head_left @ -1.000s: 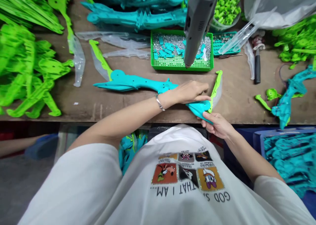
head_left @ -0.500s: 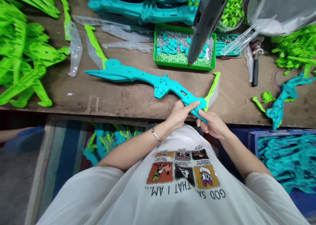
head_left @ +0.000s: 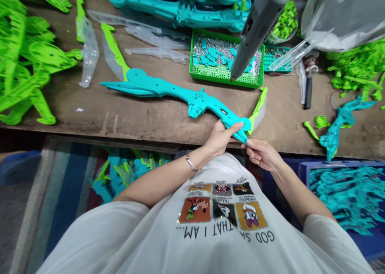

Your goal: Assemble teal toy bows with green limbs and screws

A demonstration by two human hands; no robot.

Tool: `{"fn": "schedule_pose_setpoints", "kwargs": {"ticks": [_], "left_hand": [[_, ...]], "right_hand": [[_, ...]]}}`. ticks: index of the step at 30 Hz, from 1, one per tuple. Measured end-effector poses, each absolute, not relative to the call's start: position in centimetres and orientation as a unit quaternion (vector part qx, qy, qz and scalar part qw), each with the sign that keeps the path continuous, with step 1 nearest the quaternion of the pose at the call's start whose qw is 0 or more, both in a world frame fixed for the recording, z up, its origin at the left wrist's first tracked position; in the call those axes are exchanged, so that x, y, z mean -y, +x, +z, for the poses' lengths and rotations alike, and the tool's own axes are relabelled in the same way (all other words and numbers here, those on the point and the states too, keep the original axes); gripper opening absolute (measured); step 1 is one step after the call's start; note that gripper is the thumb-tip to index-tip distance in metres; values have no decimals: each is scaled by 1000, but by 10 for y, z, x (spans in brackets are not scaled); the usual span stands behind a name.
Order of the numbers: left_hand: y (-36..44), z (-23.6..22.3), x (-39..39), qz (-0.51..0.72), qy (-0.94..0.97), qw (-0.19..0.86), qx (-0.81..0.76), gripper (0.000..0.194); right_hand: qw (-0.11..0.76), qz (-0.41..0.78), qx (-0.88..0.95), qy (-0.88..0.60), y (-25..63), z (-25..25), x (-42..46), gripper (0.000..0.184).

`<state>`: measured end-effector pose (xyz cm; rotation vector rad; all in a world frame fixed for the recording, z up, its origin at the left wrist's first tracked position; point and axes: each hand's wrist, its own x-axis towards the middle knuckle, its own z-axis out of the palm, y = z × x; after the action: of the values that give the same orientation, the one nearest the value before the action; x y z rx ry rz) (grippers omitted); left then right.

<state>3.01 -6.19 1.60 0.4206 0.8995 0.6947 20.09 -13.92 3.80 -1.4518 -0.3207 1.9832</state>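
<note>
A turquoise plastic toy bow [head_left: 177,91], with a lime-green and clear limb at each end, lies slanted across the table and reaches over its front edge. My left hand [head_left: 219,138] is closed round its near right end, thumb on top beside the round joint. My right hand [head_left: 262,151] pinches the narrow tip of that same end between thumb and fingers. Above the bow hangs a grey power screwdriver [head_left: 255,33], its tip pointing down and touching neither hand.
A green basket [head_left: 225,81] holds screws and small turquoise pieces. Lime-green parts [head_left: 27,65] heap at left, with turquoise bow shells [head_left: 180,13] behind. Clear blades [head_left: 159,53] lie between. A black-handled tool [head_left: 308,91] lies right. Below stands a blue crate [head_left: 305,173] of turquoise parts.
My right hand has slid slightly down and right, from gripping the bow's end to pinching its tip. My left hand keeps its hold. The view has shifted a little.
</note>
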Motion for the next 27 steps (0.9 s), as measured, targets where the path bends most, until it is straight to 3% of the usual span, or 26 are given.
{"fn": "schedule_pose_setpoints", "kwargs": {"ticks": [6, 9, 11, 13, 15, 17, 19, 21, 27], "left_hand": [[25, 15, 66, 296, 223, 824, -428, 63], [27, 12, 69, 321, 208, 815, -436, 63], [29, 10, 70, 333, 201, 809, -441, 67], [32, 8, 71, 336, 203, 803, -449, 71], [34, 6, 72, 337, 209, 797, -456, 73], [37, 3, 74, 346, 211, 789, -462, 72], [40, 1, 76, 360, 211, 781, -465, 71], [42, -1, 77, 370, 210, 777, -464, 70], [43, -6, 78, 386, 183, 789, -441, 60]], "right_hand": [[321, 743, 155, -567, 190, 31, 143, 43], [235, 693, 299, -613, 200, 37, 138, 47], [194, 594, 426, -654, 213, 49, 125, 47], [253, 463, 491, -693, 225, 65, 102, 38], [381, 353, 495, -696, 230, 79, 69, 31], [479, 306, 506, -649, 224, 86, 30, 50], [505, 315, 542, -593, 209, 85, -8, 72], [500, 341, 568, -557, 192, 81, -40, 80], [512, 363, 569, -532, 175, 89, -80, 51]]}}
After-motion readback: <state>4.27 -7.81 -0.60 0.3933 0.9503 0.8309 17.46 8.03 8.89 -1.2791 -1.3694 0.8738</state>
